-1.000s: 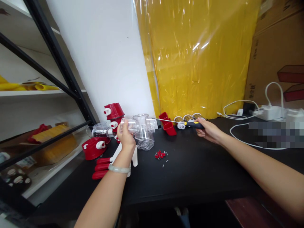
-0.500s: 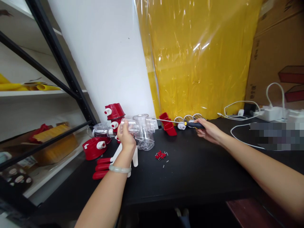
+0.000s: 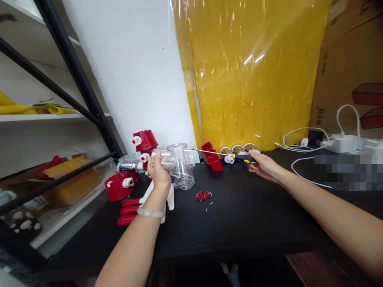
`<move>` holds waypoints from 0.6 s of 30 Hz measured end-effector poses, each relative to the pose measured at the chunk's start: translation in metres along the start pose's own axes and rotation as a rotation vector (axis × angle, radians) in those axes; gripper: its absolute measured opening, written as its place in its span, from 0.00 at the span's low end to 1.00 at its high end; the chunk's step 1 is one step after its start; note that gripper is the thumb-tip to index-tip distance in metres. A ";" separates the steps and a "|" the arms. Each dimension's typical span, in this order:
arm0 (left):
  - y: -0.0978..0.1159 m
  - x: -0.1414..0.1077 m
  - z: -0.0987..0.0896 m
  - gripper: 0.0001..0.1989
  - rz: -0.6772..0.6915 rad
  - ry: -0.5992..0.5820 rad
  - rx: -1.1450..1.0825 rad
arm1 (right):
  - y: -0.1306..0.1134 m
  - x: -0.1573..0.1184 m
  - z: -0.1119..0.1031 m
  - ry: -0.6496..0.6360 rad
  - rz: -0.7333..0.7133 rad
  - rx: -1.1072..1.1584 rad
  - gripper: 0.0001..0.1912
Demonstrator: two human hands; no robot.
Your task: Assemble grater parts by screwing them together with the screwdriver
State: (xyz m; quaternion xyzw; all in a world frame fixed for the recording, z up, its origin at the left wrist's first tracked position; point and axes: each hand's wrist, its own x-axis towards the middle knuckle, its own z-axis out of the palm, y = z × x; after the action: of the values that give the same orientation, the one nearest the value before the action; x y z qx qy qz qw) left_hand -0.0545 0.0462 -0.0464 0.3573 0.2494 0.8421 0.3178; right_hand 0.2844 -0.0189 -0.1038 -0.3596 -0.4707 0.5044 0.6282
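My left hand is wrapped round the tube of a clear plastic housing, held above the black table. In my right hand is a screwdriver with a black and yellow handle. Its long shaft points left, and the tip is at the right end of the clear housing. Below lie small red pieces with several small screws or pins around them. White parts with red handles rest under my left forearm. Behind my left hand, red bases are stacked beside a grater drum.
Another red base sits at the left. Red trays and several metal drums stand along the back. White cables and a charger lie at the right. A metal-framed shelf rises at the left.
Both hands, the clear housing and the screwdriver stay in nearly the same place. The whole view has shifted very slightly.
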 end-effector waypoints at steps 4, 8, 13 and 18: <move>-0.001 0.001 -0.001 0.23 -0.017 0.032 -0.008 | -0.005 -0.003 -0.002 0.024 -0.049 0.067 0.18; -0.002 -0.001 -0.001 0.22 -0.017 0.000 -0.028 | -0.004 -0.006 -0.001 -0.001 -0.028 0.077 0.21; -0.001 -0.001 -0.001 0.22 0.013 0.002 -0.056 | -0.001 -0.005 0.004 -0.016 0.002 0.051 0.17; -0.001 0.001 -0.001 0.22 0.057 -0.016 -0.033 | -0.003 -0.001 0.005 0.071 -0.049 0.053 0.17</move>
State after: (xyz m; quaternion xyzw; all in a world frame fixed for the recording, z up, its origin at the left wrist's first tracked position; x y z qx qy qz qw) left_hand -0.0557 0.0468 -0.0474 0.3657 0.2228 0.8520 0.3012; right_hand 0.2803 -0.0212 -0.0995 -0.3489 -0.4432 0.4881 0.6660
